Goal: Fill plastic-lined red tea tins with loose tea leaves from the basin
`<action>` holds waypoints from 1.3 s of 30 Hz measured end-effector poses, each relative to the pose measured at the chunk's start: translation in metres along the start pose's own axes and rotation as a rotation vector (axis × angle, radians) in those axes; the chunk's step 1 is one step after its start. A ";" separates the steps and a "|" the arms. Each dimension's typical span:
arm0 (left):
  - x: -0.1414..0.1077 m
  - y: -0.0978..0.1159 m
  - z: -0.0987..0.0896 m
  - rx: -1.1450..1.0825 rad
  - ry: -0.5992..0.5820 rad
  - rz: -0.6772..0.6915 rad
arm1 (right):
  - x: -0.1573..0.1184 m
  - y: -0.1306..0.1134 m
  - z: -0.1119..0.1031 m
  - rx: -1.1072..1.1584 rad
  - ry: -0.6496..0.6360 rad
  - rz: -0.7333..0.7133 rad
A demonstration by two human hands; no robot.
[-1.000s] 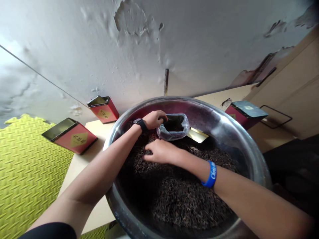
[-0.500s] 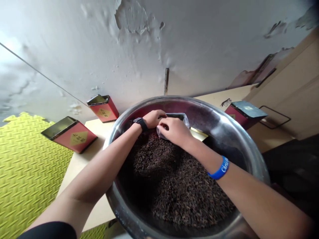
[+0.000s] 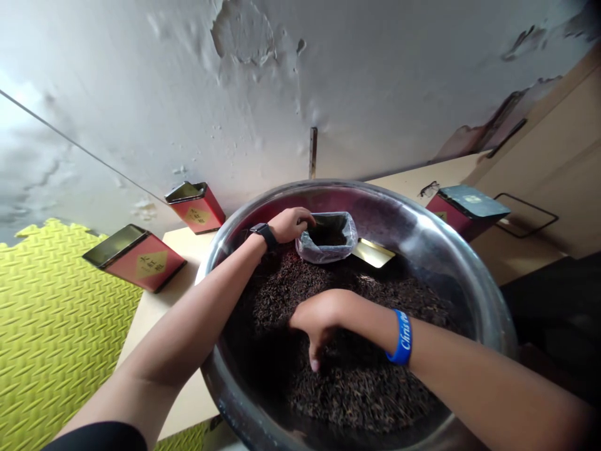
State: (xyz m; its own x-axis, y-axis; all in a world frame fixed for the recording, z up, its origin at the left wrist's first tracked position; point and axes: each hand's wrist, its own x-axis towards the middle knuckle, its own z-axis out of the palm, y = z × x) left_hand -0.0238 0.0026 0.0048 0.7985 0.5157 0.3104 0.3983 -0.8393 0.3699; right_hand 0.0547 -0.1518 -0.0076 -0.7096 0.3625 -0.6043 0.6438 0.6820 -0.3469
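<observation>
Peeling plaster covered the wall (image 3: 375, 88) behind a pale table (image 3: 188, 407), whose left edge stood beside a yellow mat (image 3: 56, 326). On the table sat a wide metal basin (image 3: 491, 307), its far rim close to the wall and its left rim near two open-topped red tins. Beyond its right rim stood a third tin (image 3: 460, 213).

Dark loose leaves (image 3: 361, 401) spread over the basin floor, heaped toward the near side. Toward the far wall of the basin, a lined container (image 3: 326, 254) stood mouth upward, just beside a gold lid (image 3: 374, 254). The left hand (image 3: 288, 225) gripped the container's left edge, leaving most of its mouth uncovered. The right hand (image 3: 322, 316) was down among the leaves, well inside the rim, thumb pointing down; its other fingers were hidden, so whether it grasped any could not be told.
</observation>
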 end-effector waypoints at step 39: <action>0.000 -0.003 0.000 0.013 0.006 0.032 | 0.020 0.052 0.008 0.148 0.241 0.404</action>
State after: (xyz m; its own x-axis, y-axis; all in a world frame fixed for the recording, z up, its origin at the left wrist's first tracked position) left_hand -0.0251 0.0046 0.0036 0.8081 0.4898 0.3271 0.3788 -0.8575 0.3482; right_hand 0.0763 -0.1146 -0.0433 -0.4296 0.7277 -0.5346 0.9025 0.3656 -0.2276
